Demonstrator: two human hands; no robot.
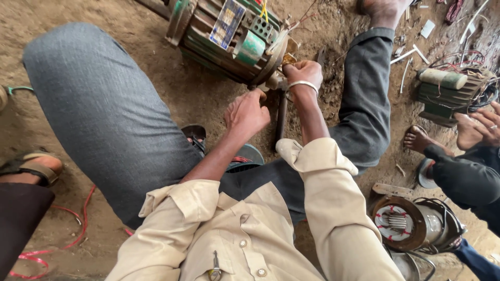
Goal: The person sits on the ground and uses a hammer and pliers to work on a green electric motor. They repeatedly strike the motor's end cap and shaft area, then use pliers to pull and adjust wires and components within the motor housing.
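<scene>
Green ribbed motor housing (pixel 224 39) is lying on its side on the dirt floor (pixel 172 99) between our legs, long axis running up-left to lower-right, shaft end (pixel 276 78) facing us. We're working at that end: right hand (pixel 303 73), w/ a metal bangle (pixel 303 85), is the nearer one, fingers curled tight around a small part at the rim. Left hand (pixel 247 112) is sitting just below, fingers bent onto a dark rod (pixel 282 117), grip unclear. Copper wire ends (pixel 299 21) are sticking out.
</scene>
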